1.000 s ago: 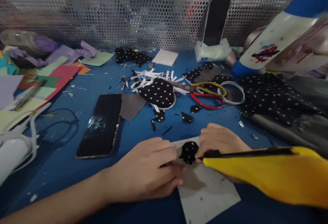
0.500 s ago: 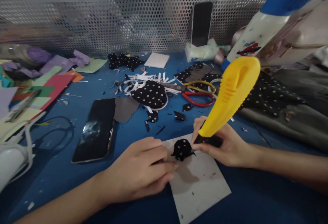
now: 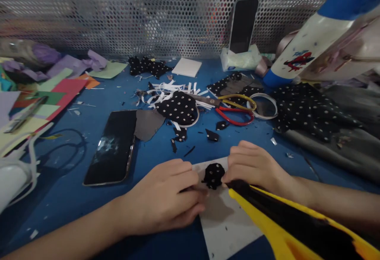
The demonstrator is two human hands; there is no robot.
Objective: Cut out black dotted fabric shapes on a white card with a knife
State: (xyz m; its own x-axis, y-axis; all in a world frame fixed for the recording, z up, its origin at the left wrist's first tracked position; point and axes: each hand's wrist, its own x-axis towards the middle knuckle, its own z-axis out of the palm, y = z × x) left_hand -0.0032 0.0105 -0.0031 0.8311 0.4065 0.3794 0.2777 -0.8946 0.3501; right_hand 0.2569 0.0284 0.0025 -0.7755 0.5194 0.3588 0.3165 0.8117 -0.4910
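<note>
A small round piece of black fabric with white dots (image 3: 214, 174) lies on a white card (image 3: 221, 234); its edge looks ragged. My left hand (image 3: 175, 196) rests just left of it, fingers curled together and their tips at the card; what they pinch, if anything, is hidden. On the other side, my right hand (image 3: 257, 169) is closed around the narrow dark end of a yellow-and-black tool (image 3: 285, 216), with the fingertips close to the fabric's right edge. The tool's long body slants toward the lower right corner, and its tip is hidden.
Beyond my hands lie dotted fabric scraps (image 3: 212, 135), a dotted fabric-covered disc (image 3: 179, 109), scissors (image 3: 237, 111) and white paper strips. A phone (image 3: 111, 149) lies at left near coloured papers (image 3: 69, 93). Another phone (image 3: 244, 26) stands at the back, beside a bottle (image 3: 314, 42).
The tool's yellow body has swung from upright down toward the lower right. My right hand has turned with it, beside the fabric. My left hand is almost still. The view has shifted slightly.
</note>
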